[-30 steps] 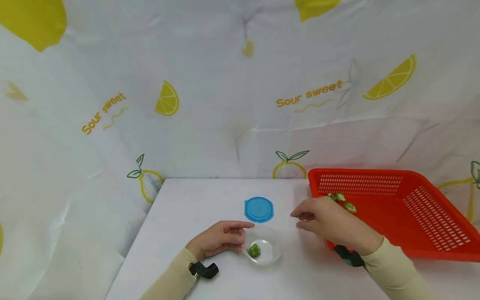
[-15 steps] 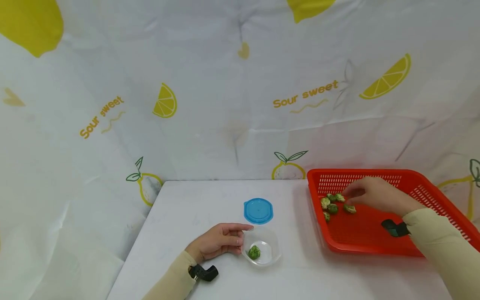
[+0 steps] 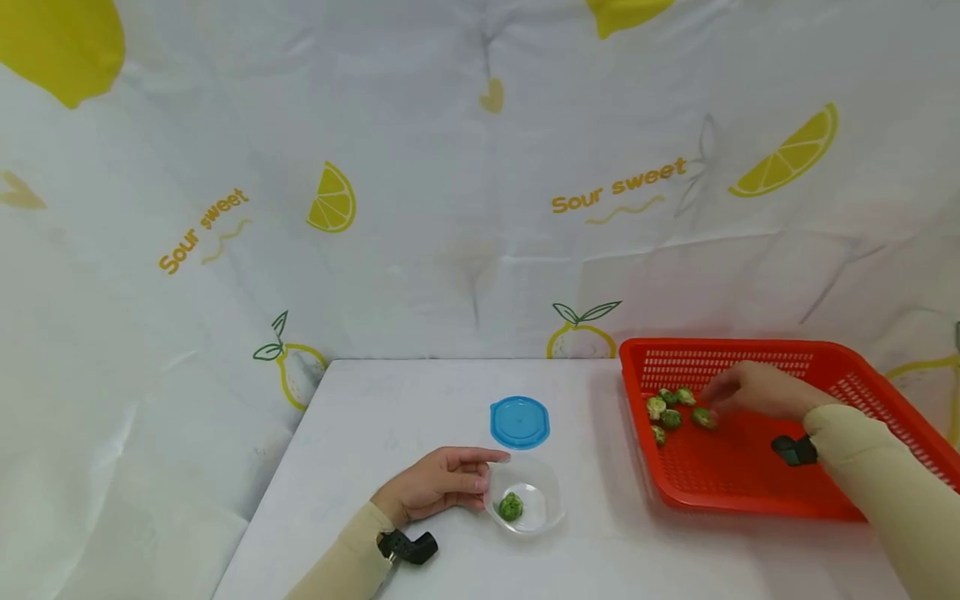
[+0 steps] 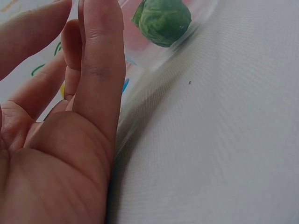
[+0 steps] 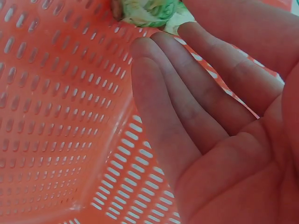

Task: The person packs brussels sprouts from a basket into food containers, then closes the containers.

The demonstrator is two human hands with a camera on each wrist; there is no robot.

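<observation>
In the head view my left hand (image 3: 442,482) rests on the table against the left side of a clear plastic bowl (image 3: 551,508). Its index finger lies along the far rim. One green Brussels sprout (image 3: 511,507) sits inside this bowl; the left wrist view shows the same sprout (image 4: 163,21) beyond the fingers. Inside the red basket (image 3: 667,487), my right hand (image 3: 761,392) reaches down, fingertips at a Brussels sprout (image 3: 703,417). The right wrist view shows its fingers loosely bent, with pale green sprout leaves (image 5: 152,11) just past the fingertips.
Several more Brussels sprouts (image 3: 670,418) lie at the left end of the basket. A blue lid (image 3: 520,422) lies flat on the white table (image 3: 405,400) behind the bowl. Behind everything hangs a white lemon-print sheet (image 3: 420,275).
My right hand has moved from beside the basket's left wall into the basket, down to the single sprout, which has shifted slightly. The left hand and the bowl stay in place.
</observation>
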